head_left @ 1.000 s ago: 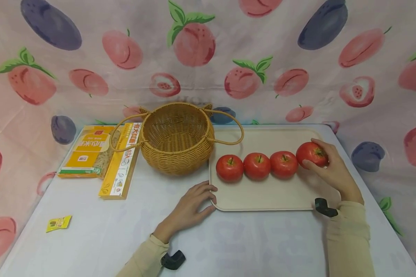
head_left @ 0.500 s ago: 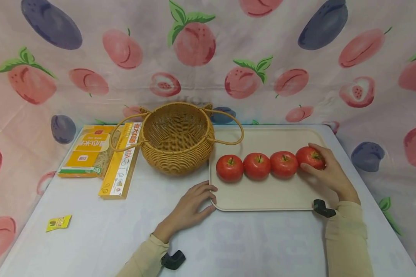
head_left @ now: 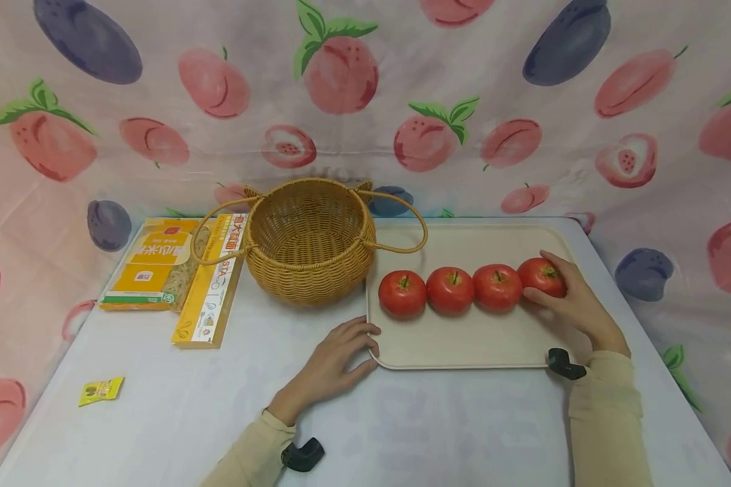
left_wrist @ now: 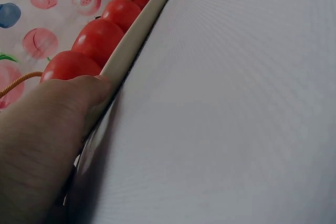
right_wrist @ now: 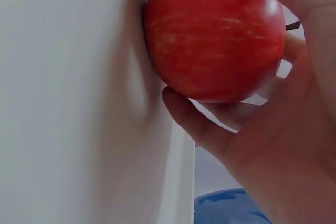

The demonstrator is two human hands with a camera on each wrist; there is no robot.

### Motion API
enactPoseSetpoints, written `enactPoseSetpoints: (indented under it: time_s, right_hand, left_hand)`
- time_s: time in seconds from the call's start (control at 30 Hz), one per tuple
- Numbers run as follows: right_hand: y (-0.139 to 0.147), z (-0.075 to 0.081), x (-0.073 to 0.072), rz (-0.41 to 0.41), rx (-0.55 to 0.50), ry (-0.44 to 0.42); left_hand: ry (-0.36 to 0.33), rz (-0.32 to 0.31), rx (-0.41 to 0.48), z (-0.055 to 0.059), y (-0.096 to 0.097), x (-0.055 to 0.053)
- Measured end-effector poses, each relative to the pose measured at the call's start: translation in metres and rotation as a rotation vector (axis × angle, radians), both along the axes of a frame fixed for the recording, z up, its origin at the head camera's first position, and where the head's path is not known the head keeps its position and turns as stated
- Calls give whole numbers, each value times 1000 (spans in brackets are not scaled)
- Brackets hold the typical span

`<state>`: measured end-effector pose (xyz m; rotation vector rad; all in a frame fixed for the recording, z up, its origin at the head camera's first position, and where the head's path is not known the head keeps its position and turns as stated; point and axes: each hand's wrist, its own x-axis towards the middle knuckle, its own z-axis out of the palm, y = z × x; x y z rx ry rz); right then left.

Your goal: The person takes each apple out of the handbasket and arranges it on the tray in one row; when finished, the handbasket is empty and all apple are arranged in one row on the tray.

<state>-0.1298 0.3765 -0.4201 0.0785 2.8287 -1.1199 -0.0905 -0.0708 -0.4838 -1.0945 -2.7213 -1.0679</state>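
My right hand (head_left: pixel 575 297) holds a red apple (head_left: pixel 537 276) with thumb and fingers around its sides, at the right end of a row. In the right wrist view this apple (right_wrist: pixel 215 35) sits down at the pale tray surface, its stem turned toward the palm. Beside it three more red apples, the nearest being one (head_left: pixel 497 287), stand in line on the cream tray (head_left: pixel 463 345). My left hand (head_left: pixel 335 358) rests at the tray's front left corner, its fingers relaxed at the rim. In the left wrist view its thumb (left_wrist: pixel 86 90) lies along the tray edge.
A woven basket (head_left: pixel 311 281) with two looped handles stands behind the left hand, one handle reaching over the tray. Left of it lie a yellow pasta box (head_left: pixel 210 291) and a yellow food bag (head_left: pixel 146 264). A small yellow packet (head_left: pixel 101 391) lies at the front left.
My right hand has moved slightly left and down with its apple, bringing it up against the row. The left hand has stayed at the tray corner.
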Motion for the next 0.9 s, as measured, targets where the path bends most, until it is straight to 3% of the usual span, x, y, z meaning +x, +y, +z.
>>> enactPoseSetpoints:
  time_s: [0.2,0.53,0.9]
  right_hand:
    - [1,1,-2,22,21,23]
    - [5,1,-2,-19,-4,-100]
    - [6,-3,-3,-39,-52,-125]
  left_hand:
    - [-10,0,-4,0,0,-1]
    - [-12,-8,0,2,2,-3]
    - [-16,-10,1,3,0,-3]
